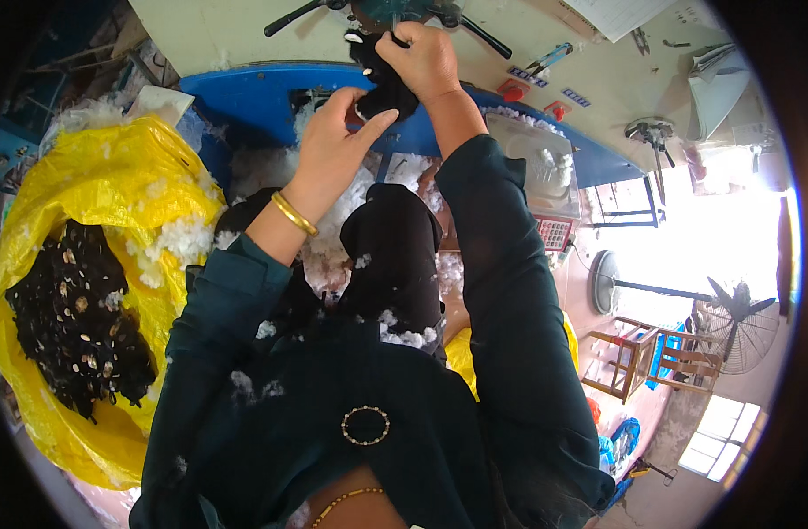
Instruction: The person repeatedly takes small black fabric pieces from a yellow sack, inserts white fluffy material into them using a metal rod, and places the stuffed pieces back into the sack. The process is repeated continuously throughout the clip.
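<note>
A black plush piece (396, 99) with small white patches hangs at the near edge of the worktable, below a thin metal nozzle (395, 21) of a machine. My right hand (425, 63) is closed on its upper part, right by the nozzle. Whether the nozzle goes into the plush is hidden by my fingers. My left hand (341, 132), with a gold bangle (294, 213) on its wrist, cups the lower end of the plush between thumb and fingers. White fibre stuffing (337, 225) lies loose around my knees.
At left a yellow woven sack (113, 159) holds many black plush pieces (80, 311). Black handles (480, 36) flank the machine. Thread snips (552, 56), red switches (513, 90) and papers (714, 96) are at right. A clear plastic bin (536, 165) hangs below; a pedestal fan (734, 324) stands beyond.
</note>
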Demonstrator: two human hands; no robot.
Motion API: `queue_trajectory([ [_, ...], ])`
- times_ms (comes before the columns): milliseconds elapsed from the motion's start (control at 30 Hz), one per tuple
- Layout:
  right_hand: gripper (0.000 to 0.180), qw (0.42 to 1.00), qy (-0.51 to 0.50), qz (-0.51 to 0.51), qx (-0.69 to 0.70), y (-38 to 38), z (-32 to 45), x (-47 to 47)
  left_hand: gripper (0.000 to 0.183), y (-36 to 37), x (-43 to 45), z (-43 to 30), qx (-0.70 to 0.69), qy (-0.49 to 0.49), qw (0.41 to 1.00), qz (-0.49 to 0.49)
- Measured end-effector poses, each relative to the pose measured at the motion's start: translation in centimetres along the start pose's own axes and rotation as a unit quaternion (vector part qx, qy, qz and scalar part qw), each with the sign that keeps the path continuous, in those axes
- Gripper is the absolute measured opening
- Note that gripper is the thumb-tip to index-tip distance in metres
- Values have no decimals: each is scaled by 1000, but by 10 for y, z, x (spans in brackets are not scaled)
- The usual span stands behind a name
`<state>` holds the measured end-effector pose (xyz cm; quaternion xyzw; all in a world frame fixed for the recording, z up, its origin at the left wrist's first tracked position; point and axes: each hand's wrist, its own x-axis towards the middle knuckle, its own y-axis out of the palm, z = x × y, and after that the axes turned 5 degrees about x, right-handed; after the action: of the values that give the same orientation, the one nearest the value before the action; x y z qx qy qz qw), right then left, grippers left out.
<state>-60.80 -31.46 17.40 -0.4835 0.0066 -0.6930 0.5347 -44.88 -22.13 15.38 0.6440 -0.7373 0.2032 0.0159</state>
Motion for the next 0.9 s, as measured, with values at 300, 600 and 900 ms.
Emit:
queue_trajectory([
  [300, 34, 998, 44, 35, 0, -15, 27, -41, 40, -1, -40, -11, 182, 100, 978, 37],
  [600, 29, 978, 191, 12, -76, 8, 28, 4, 26, -16, 27, 49, -577, -235, 764, 166],
  [900, 28, 965, 229, 86, -91, -7, 47, -21, 18, 13, -29, -5, -7, -69, 996, 56],
])
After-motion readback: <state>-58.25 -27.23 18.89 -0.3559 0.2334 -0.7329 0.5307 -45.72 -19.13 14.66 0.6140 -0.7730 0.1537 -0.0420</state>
